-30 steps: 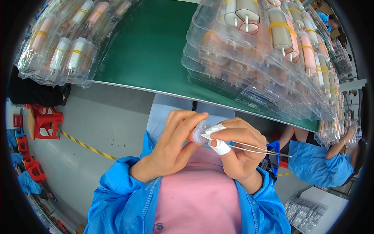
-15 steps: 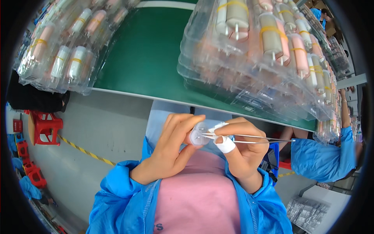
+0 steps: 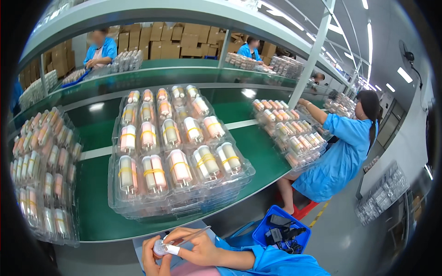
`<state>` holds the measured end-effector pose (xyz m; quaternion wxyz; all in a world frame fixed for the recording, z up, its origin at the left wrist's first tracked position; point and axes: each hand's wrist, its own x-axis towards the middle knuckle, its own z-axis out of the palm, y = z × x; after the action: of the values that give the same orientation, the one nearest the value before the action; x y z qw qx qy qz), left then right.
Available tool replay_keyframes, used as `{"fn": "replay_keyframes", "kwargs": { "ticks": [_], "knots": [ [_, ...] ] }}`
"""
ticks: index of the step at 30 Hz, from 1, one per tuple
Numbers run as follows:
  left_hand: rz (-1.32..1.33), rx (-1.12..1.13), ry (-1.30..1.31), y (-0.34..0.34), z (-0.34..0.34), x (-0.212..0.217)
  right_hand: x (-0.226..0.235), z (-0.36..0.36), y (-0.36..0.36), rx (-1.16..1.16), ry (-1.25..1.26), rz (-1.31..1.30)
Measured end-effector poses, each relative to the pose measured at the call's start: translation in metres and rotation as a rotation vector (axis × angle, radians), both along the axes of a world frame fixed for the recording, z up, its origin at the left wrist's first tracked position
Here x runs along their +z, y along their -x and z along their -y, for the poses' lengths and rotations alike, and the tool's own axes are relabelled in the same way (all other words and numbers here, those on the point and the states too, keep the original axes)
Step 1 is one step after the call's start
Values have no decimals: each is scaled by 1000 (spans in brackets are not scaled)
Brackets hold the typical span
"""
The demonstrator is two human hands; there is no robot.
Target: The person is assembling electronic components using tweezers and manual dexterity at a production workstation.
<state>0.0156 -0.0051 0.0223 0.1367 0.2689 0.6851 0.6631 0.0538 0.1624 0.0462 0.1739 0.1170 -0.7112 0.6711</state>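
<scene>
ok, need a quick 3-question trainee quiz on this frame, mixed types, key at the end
1. True or false: the right hand holds thin metal tweezers against a small white round part.
2. What colour is the bench top under the stack of clear trays?
A. green
B. red
C. grey
3. Fill in: the blue bin on the floor sits to the person's ____ side.

Key: 1 true; 2 A; 3 right. The left hand also grips the part from below.
</scene>
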Motion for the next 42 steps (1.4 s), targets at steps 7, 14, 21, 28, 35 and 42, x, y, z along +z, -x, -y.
{"fn": "replay_keyframes", "kwargs": {
  "ticks": [7,14,21,28,35,42],
  "knots": [
    [25,-67,-65,-1,2,-6,-5,-1,-6,2,-14,3],
    [94,-78,-151,-3,0,2,-9,6,0,-58,28,-57],
    [104,-101,-168,-14,0,13,12,17,-14,-82,220,-18],
    [116,-194,-225,-21,-3,16,21,11,-33,17,397,102],
    [75,-339,-193,-11,-9,19,26,4,-41,-71,355,54],
    [100,-425,-260,-11,-20,29,29,-3,-45,-163,367,13]
  ]
}}
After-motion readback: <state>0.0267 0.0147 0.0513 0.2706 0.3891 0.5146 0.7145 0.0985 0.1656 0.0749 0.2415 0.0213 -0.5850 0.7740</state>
